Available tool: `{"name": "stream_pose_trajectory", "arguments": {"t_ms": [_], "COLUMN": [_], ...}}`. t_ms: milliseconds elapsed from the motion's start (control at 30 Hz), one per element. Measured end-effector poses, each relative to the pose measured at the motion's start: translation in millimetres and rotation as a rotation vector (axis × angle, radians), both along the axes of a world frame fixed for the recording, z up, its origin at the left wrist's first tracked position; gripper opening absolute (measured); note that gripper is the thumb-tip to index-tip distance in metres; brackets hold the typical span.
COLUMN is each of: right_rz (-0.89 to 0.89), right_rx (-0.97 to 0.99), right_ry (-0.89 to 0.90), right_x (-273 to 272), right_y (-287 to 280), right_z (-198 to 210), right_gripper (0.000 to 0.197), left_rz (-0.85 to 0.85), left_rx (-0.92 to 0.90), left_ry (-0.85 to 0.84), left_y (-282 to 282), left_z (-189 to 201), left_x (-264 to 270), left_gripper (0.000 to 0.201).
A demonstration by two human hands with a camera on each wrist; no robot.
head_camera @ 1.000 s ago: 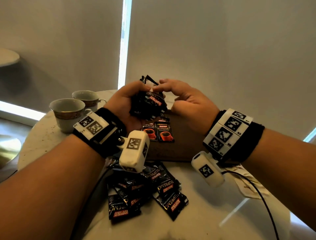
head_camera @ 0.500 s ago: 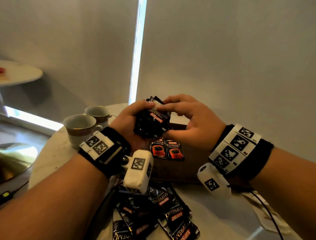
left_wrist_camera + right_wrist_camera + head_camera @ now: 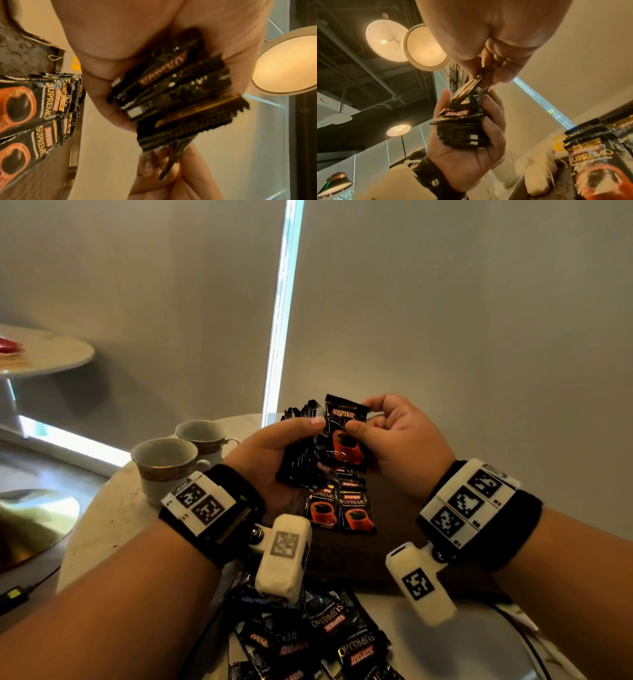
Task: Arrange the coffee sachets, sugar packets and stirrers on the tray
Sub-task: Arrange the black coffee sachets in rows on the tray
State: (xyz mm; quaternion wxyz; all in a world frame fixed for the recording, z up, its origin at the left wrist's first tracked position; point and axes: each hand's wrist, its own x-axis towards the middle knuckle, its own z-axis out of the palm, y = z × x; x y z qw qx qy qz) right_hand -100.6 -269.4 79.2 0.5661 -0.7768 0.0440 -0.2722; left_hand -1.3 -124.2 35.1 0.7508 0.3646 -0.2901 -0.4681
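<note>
Black sachet stack (image 3: 301,453) clamped in L grip (image 3: 270,453); R grip (image 3: 400,440) pinches front sachet (image 3: 346,436).

It looks like a café or hotel lounge. A round marble table (image 3: 102,525) carries two gold-banded teacups (image 3: 164,463); another round table (image 3: 48,350) stands left of it. Above hang disc ceiling lamps (image 3: 426,46) under exposed black ducting.
</note>
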Motion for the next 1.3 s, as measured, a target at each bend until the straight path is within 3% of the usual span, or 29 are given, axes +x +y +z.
{"name": "stream_pose_trajectory", "arguments": {"t_ms": [167,300,367,500,733,867,1000,1167,1300], "right_rz": [0.019,-0.075,-0.017,0.109,0.142,0.099,0.033,0.176,0.253], "right_rx": [-0.036,-0.475,-0.685,-0.97,-1.035,-1.003,-1.055,-1.318,-1.405], "right_ry": [0.021,0.029,-0.001,0.066,0.05,0.145,0.328,0.546,0.64], "right_x": [4.7,6.9,5.1,11.8,36.7,49.2,64.2,88.0,103.9], "right_y": [6.2,-1.5,-5.1,-4.6,-1.9,-6.2,-6.0,18.1,32.4], "right_z": [-4.4,-5.5,-1.3,7.6,13.5,16.0,11.8,-12.8,-29.0], "right_gripper": [0.022,0.056,0.071,0.05,0.06,0.058,0.053,0.057,0.061], "left_rz": [0.097,0.157,0.185,0.178,0.207,0.346,0.42,0.352,0.346], "left_rx": [0.023,0.038,0.043,0.06,0.119,0.088,-0.014,-0.039,-0.039], "left_ry": [-0.026,-0.005,-0.011,-0.021,-0.067,-0.04,0.038,0.027,0.03], "left_y": [0.7,2.2,5.3,12.7,24.0,35.2,51.9,63.5,63.4], "left_z": [-2.5,-2.0,0.8,3.7,7.5,14.1,16.2,18.5,17.4], "left_x": [5.9,12.8,17.2,24.2,34.2,43.5,57.2,62.4,63.8], "left_gripper": [0.058,0.048,0.047,0.05,0.047,0.043,0.048,0.044,0.046]}}
